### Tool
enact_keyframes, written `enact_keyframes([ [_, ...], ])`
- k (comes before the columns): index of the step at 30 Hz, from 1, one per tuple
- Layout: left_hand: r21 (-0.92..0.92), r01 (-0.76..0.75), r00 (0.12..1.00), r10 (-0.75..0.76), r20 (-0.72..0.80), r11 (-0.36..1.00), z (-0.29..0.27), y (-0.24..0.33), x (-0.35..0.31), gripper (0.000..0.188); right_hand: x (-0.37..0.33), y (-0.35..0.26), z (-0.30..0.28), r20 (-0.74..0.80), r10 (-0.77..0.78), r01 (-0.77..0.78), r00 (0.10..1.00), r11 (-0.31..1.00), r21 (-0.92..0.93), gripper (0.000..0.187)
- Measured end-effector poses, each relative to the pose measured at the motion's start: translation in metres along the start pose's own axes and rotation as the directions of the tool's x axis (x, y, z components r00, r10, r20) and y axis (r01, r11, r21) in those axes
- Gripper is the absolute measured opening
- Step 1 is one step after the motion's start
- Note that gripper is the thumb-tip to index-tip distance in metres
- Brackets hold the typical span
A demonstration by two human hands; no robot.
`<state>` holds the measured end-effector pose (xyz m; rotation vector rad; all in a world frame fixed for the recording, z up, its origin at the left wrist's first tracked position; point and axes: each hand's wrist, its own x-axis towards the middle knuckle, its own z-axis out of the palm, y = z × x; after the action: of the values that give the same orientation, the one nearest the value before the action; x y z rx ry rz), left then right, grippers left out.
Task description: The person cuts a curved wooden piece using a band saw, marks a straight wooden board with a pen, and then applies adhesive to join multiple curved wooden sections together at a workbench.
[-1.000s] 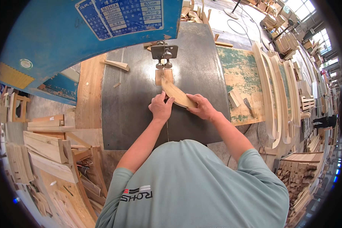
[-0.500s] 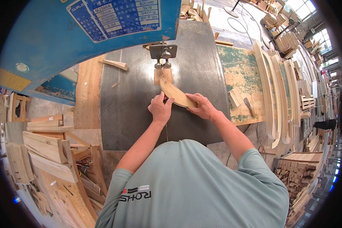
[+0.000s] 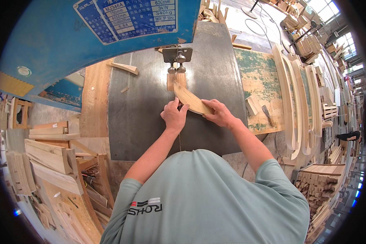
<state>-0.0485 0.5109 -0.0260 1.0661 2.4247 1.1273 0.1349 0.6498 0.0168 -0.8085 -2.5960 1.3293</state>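
A curved piece of wood [image 3: 191, 101] lies slantwise on the dark metal saw table [image 3: 142, 122], its far tip at the blade slot. My left hand [image 3: 175, 115] pinches its left edge between thumb and fingers. Around its near right end, my right hand [image 3: 220, 113] is closed. Just past the tip stands the band saw's blade guide [image 3: 177, 57], a dark plate with round metal knobs. Beneath it a pale wooden insert [image 3: 182, 81] is set in the table. The thin blade itself is hard to make out.
The blue saw body [image 3: 69, 44] overhangs the upper left. A wood offcut [image 3: 124, 68] and a small scrap lie on the table. To the right, a worn green-painted board [image 3: 264, 77] carries a wooden block [image 3: 253, 105], a scraper [image 3: 267, 115] and long curved wooden parts [image 3: 288, 101].
The view has shifted slightly, so the saw and table sit a little farther right. My hands keep the same grip on the curved piece, its tip still by the blade.
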Motion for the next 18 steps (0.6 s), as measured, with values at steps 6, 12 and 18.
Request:
enact_keyframes([
  [6, -0.013, -0.005, 1.000, 0.005, -0.017, 1.000, 0.0026, -0.0017, -0.0008, 0.046, 0.0020, 0.0010, -0.0021, 0.017, 0.000, 0.000, 1.000, 1.000, 0.013, 0.067],
  [12, -0.012, -0.013, 1.000, 0.013, 0.004, 1.000, 0.0021, -0.0040, 0.0016, 0.050, 0.0030, 0.0088, 0.0010, -0.010, -0.045, 0.045, 0.999, 0.999, 0.006, 0.067],
  [18, 0.009, -0.030, 0.999, 0.030, -0.011, 1.000, -0.0015, -0.0025, 0.0062, 0.045, 0.0037, 0.0068, 0.0049, -0.030, -0.015, 0.016, 0.999, 0.999, 0.029, 0.068],
])
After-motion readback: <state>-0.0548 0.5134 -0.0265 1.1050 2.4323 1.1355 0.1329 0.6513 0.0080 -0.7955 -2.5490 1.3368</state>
